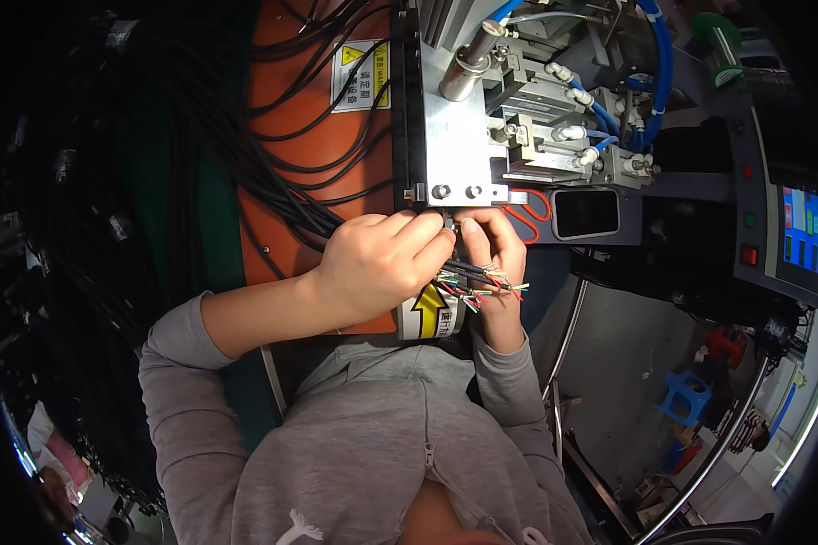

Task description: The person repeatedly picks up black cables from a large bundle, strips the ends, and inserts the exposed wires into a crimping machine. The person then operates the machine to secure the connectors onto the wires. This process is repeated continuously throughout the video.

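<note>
My left hand [377, 259] is closed, palm down, over a bundle of black cables [314, 221] that comes in from the left. Beyond its fingers the cable ends [468, 272] stick out, their thin red, green, yellow and white wires fanned across my right wrist. My right hand [498, 247] has its thumb and forefinger bent together close to my left fingertips. Both sets of fingertips meet just below the front end of a bright metal machine block [459, 150]. What the right fingers pinch is too small and hidden to make out.
Black cables lie across the orange bench top [327, 150]. Pneumatic cylinders [545, 145] with blue hoses [661, 73] stand at the back right. Red-handled scissors [538, 207] and a dark phone [586, 213] lie right of my hands. A control panel with a lit screen [800, 232] stands far right.
</note>
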Demonstrator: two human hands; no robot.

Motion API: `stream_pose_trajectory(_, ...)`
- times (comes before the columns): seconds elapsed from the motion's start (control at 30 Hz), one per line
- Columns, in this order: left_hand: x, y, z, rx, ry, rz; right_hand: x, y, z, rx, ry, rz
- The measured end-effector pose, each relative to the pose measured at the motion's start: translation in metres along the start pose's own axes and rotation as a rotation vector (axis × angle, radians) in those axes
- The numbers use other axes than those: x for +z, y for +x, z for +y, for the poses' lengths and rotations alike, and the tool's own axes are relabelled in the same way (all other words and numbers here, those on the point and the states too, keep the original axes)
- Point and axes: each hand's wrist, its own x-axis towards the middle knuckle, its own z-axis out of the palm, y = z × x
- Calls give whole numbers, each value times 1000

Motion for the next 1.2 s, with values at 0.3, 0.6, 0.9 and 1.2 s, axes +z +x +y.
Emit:
stream_pose_trajectory(0.3,-16,-6,9,-73,61,-104,-1,-2,-4,-261,-219,110)
stream_pose_trajectory(0.6,-19,-6,-2,-24,-47,-241,-36,4,-14,-573,159,-358)
stream_pose_trajectory(0.9,-18,-1,0,112,-246,149,-26,-6,-18,-362,247,-96)
stream_pose_trajectory(1.2,-21,-2,-5,40,-384,112,-16,-9,-29,-407,222,-35)
